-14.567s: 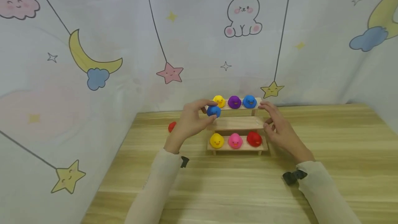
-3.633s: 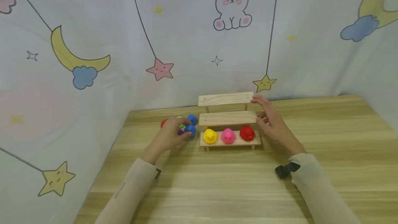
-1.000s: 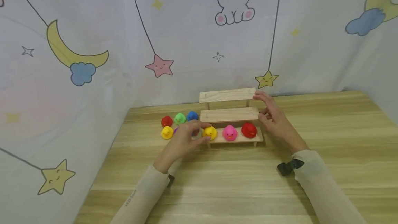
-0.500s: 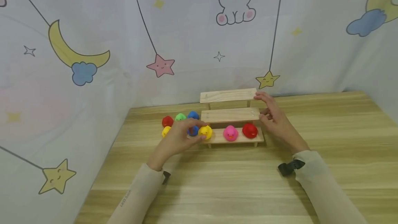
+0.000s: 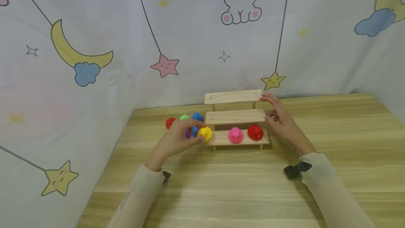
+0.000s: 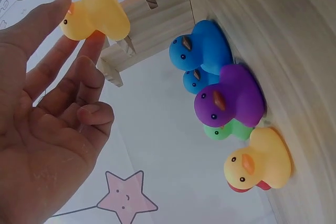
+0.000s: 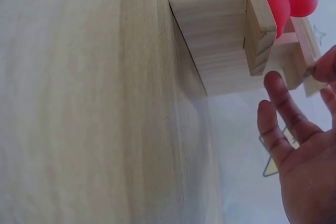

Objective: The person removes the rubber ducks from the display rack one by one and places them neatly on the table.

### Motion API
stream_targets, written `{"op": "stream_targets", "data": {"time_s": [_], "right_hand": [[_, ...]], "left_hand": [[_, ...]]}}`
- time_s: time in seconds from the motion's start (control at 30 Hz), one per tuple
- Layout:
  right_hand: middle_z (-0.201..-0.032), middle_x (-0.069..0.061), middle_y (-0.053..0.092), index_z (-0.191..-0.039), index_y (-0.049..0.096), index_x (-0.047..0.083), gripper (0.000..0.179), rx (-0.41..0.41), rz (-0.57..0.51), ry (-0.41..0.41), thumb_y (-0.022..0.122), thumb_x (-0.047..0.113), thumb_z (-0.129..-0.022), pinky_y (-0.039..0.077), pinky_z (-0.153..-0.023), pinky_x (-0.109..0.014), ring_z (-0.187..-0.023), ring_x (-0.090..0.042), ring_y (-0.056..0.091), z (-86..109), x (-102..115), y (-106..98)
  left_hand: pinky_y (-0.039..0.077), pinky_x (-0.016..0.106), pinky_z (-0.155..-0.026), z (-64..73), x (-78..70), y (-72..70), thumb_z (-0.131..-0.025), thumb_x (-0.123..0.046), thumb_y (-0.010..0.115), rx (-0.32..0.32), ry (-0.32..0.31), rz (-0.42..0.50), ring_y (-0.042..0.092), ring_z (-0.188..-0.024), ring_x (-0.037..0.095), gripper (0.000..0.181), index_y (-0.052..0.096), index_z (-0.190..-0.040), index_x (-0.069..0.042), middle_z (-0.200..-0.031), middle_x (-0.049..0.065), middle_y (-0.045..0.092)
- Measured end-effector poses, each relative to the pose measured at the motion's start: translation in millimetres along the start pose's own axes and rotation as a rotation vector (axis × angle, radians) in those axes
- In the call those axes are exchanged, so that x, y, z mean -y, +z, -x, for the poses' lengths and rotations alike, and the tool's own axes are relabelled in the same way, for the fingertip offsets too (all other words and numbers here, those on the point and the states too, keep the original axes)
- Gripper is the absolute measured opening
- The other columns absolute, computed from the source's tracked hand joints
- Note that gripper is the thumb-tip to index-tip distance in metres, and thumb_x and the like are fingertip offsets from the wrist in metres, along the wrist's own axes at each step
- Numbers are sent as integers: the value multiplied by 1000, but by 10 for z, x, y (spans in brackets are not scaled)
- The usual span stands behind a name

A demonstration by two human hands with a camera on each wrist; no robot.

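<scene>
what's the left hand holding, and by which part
The left hand pinches a yellow toy duck, thumb at its beak; fingertip contact behind is hidden.

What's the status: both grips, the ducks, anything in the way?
Left grip pinches a yellow duck near lowest shelf. Right grip at right end of rack. Possible snag: blue duck on table close by.

A white cloth (image 5: pixel 196 34) rises behind the wood-grained tabletop (image 5: pixel 227 185), printed with a winking rabbit (image 5: pixel 241 0), a pink star (image 5: pixel 166 67), and a yellow moon (image 5: pixel 65 49) overlapped by a blue cloud (image 5: pixel 87 74).
</scene>
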State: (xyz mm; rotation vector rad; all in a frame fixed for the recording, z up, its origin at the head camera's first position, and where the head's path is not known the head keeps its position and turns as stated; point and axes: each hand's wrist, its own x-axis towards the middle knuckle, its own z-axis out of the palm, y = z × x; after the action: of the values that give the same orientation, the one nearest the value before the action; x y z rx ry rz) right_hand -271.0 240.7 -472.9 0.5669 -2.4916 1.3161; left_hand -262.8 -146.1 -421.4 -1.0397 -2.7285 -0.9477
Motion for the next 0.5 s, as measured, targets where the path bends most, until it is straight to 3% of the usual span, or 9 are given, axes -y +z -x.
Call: {"op": "stream_targets", "data": {"time_s": [0.27, 0.5], "right_hand": [[-178, -3, 27, -163, 40, 22, 68, 7, -3, -1, 53, -4, -101, 53, -81, -17, -99, -26, 66, -6, -3, 4], [-178, -2, 28, -163, 41, 23, 69, 3, 1, 7, 52, -5, -101, 53, -81, -18, -98, -25, 64, -3, 3, -1]], "left_hand": [[45, 21, -61, 37, 20, -88, -90, -17, 89, 3, -16, -6, 54, -69, 19, 34, 78, -121, -12, -83, 3, 65], [51, 19, -64, 51, 46, -154, -89, -15, 89, 30, -31, -2, 59, -73, 11, 32, 79, -119, -10, -90, 1, 71]]}}
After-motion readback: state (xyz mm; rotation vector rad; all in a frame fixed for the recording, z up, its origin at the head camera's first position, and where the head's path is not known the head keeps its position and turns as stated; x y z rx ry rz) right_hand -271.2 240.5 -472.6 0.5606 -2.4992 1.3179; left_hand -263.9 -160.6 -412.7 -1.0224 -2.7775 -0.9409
